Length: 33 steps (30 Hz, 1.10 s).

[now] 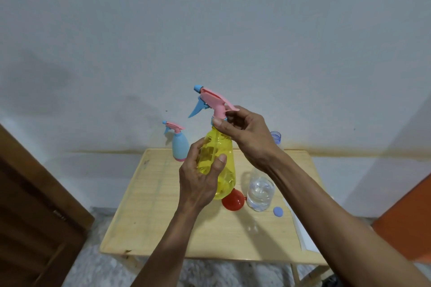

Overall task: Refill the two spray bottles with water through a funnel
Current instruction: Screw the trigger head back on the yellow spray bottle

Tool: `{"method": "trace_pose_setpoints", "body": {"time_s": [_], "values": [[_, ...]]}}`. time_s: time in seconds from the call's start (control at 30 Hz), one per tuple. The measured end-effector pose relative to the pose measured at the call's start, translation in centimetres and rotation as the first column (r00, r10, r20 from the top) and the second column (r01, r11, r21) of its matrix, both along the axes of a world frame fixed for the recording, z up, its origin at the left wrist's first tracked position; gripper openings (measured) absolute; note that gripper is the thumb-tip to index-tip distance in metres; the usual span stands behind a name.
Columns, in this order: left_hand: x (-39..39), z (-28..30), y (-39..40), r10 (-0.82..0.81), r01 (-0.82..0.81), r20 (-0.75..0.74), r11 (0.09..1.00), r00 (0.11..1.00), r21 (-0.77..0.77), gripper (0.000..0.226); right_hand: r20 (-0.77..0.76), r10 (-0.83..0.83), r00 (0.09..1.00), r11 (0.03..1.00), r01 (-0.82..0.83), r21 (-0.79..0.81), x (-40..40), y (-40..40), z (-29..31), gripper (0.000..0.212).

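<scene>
I hold the yellow spray bottle (pixel 218 165) up over the surface (pixel 149 205), my left hand (pixel 200 177) wrapped around its body to keep it from turning, while my right hand (pixel 245 137) pinches the collar under the pink trigger head (pixel 215 101), probably to twist it. The red funnel (pixel 232 200), the open water bottle (pixel 260 191) and its cap (pixel 278 212) sit close below for pouring; the blue spray bottle (pixel 180 147) waits at the far edge.

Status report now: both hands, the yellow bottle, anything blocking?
Left hand grips yellow spray bottle body, lifted off table. Right hand pinches its pink spray head at the neck. Red funnel and open water bottle wait below. Nothing blocking.
</scene>
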<state>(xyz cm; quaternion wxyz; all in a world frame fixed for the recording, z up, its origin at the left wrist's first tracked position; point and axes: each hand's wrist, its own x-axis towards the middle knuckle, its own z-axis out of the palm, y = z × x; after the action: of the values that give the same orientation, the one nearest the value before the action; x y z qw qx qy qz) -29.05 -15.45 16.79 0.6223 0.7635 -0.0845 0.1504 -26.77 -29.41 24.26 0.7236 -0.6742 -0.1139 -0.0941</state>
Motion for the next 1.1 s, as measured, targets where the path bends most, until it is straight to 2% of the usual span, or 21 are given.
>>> {"method": "trace_pose_setpoints", "body": {"time_s": [0.07, 0.17, 0.3, 0.43, 0.53, 0.6, 0.73, 0.9, 1.0, 1.1], "values": [[0.0, 0.1, 0.0, 0.013, -0.013, 0.002, 1.0, 1.0, 0.002, 0.064, -0.014, 0.014, 1.0, 1.0, -0.014, -0.01, 0.0, 0.2, -0.1, 0.019], [0.1, 0.5, 0.0, 0.032, -0.032, 0.02, 0.999, 0.999, -0.012, 0.062, -0.04, -0.004, 0.999, 0.998, 0.007, 0.055, -0.1, 0.6, 0.0, 0.015], [0.3, 0.8, 0.0, 0.036, -0.035, 0.041, 0.999, 0.999, -0.025, 0.061, -0.062, -0.059, 0.996, 0.992, 0.066, 0.109, 0.1, 1.3, -0.1, 0.025], [0.5, 1.1, -0.2, 0.037, -0.035, 0.05, 0.999, 0.998, -0.036, 0.06, -0.086, -0.037, 0.996, 0.991, 0.048, 0.123, 0.0, 1.7, 0.1, 0.017], [0.5, 1.4, -0.5, 0.028, -0.025, 0.063, 0.998, 0.998, -0.06, 0.059, -0.082, -0.052, 0.995, 0.987, 0.064, 0.147, 0.1, 1.9, 0.2, 0.023], [0.5, 1.5, -0.7, 0.024, -0.02, 0.067, 0.998, 0.997, -0.067, 0.059, -0.081, -0.062, 0.995, 0.987, 0.073, 0.144, 0.0, 2.0, 0.2, 0.029], [0.8, 1.6, -1.2, 0.023, -0.018, 0.06, 0.996, 0.998, -0.086, 0.061, -0.091, -0.018, 0.996, 0.989, 0.031, 0.143, -0.4, 1.7, 0.2, 0.024], [0.9, 1.4, -1.6, 0.016, -0.01, 0.063, 0.996, 0.998, -0.093, 0.058, -0.066, -0.049, 0.997, 0.995, 0.055, 0.089, -0.6, 1.5, 0.1, 0.026], [0.9, 1.5, -1.8, 0.012, -0.005, 0.065, 0.994, 0.998, -0.105, 0.058, -0.076, -0.003, 0.997, 0.993, 0.012, 0.117, -0.8, 1.2, 0.1, 0.024], [0.9, 1.5, -2.0, 0.0, 0.006, 0.059, 0.995, 0.998, -0.097, 0.06, -0.075, -0.025, 0.997, 0.992, 0.034, 0.125, -0.5, 0.8, 0.0, 0.024]]}}
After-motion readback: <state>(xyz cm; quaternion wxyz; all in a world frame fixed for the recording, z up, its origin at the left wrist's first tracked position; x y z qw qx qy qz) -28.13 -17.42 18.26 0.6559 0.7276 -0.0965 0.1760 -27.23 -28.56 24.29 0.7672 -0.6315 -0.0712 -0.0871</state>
